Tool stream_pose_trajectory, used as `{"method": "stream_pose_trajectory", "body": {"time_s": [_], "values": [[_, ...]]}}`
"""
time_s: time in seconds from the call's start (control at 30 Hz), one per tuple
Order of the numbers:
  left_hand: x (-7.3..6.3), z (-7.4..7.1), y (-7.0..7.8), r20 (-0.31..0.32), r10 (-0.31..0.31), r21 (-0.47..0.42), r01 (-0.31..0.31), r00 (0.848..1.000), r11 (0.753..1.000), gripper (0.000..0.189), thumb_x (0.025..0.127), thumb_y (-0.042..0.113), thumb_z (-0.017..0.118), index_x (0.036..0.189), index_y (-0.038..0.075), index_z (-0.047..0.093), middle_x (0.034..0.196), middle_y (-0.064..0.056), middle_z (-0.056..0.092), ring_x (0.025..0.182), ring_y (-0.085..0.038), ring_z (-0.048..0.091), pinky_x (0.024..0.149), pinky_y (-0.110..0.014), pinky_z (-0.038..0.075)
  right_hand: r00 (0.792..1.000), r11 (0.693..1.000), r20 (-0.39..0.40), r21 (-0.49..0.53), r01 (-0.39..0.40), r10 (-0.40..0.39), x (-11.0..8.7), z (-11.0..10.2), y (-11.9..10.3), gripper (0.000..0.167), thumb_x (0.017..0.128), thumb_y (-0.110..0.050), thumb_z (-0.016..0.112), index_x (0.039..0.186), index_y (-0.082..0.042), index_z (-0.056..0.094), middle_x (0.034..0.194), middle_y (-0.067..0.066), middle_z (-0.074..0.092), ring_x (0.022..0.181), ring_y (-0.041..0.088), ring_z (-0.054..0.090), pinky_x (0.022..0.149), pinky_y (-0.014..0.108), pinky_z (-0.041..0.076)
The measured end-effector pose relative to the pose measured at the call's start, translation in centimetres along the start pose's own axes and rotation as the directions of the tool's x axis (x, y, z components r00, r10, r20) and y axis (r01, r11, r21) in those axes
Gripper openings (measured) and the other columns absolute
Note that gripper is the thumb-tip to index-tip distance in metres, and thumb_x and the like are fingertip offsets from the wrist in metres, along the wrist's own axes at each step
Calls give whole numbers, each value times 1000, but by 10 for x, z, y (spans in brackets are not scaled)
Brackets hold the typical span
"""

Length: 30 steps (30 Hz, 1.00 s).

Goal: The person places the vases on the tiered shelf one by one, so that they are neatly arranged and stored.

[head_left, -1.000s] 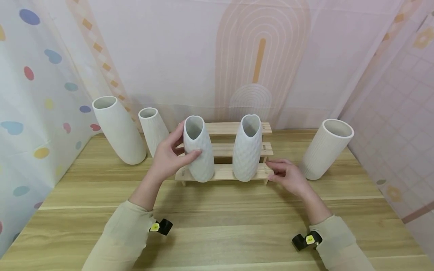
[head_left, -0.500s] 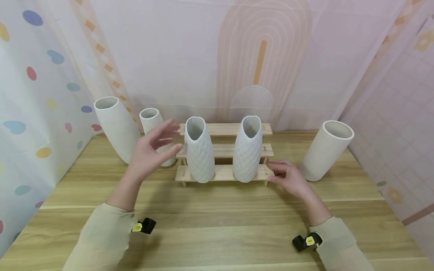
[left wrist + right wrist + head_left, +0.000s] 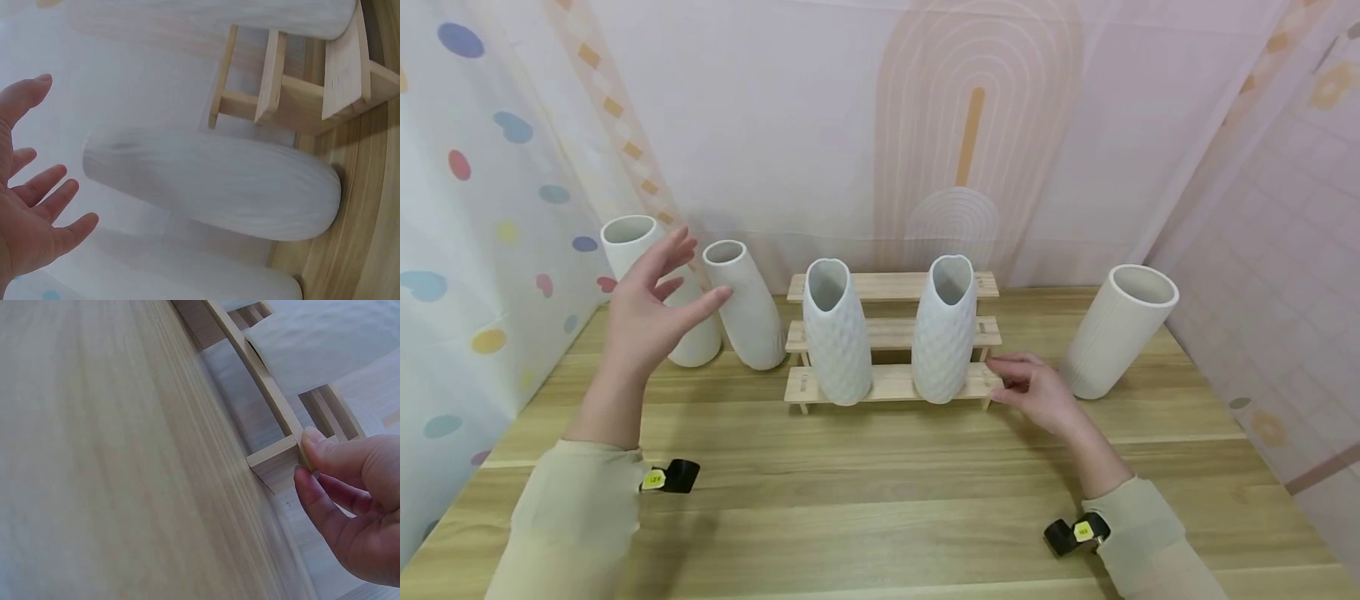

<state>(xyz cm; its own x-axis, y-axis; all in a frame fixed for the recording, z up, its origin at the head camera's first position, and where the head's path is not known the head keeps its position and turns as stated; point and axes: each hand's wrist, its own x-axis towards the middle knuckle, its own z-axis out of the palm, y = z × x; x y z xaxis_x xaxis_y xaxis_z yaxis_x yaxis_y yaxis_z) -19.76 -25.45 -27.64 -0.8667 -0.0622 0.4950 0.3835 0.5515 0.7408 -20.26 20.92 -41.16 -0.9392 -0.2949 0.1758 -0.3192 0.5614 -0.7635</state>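
My left hand is raised with fingers spread and thumb apart, in front of a tall smooth white vase that it partly hides. Right of it stands a slimmer white vase, textured in the left wrist view; the hand looks apart from it there. On the lowest step of a three-step wooden rack stand two white vases with notched rims and a diamond-like texture, a left one and a right one. Thumb and fingertips of my right hand pinch the rack's lowest board at its right end.
A white ribbed vase stands on the wooden table just beyond my right hand. Patterned curtains close off the back and both sides.
My left hand has let go of the left notched vase and moved left, past the slimmer vase, to before the tall smooth one. The right hand stays at the rack.
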Motion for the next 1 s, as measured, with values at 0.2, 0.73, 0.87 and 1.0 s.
{"method": "stream_pose_trajectory", "body": {"time_s": [0.2,0.73,0.87,1.0], "values": [[11,1,-13,111,-98,-25,101,989,995,92,84,19,81,158,26,26,155,-9,38,141,-26,37,112,-51,33,1000,1000,-1,1,-1,1,0,0,0,42,87,-2,74,128,4,64,127,19,58,97,26,57,81,29,51],[22,20,-39,142,-123,-24,127,982,992,94,85,11,79,159,20,21,145,-15,43,125,-30,49,102,-40,47,1000,1000,1,-1,-14,14,0,1,-1,42,87,-2,74,128,3,64,127,18,57,99,27,58,83,30,51],[23,22,-43,108,-116,-13,118,987,993,87,86,9,78,157,16,29,138,-15,49,114,-19,54,92,-23,50,1000,1000,4,9,-22,22,0,0,-1,42,88,-2,73,129,3,63,127,18,57,100,27,57,83,29,50],[25,23,-46,96,-115,-16,117,989,993,82,85,10,78,155,16,35,133,-13,51,111,-16,55,88,-18,50,1000,1000,-5,0,-12,12,0,0,-1,42,88,-2,74,128,4,63,127,19,57,99,27,58,82,28,50]]}}
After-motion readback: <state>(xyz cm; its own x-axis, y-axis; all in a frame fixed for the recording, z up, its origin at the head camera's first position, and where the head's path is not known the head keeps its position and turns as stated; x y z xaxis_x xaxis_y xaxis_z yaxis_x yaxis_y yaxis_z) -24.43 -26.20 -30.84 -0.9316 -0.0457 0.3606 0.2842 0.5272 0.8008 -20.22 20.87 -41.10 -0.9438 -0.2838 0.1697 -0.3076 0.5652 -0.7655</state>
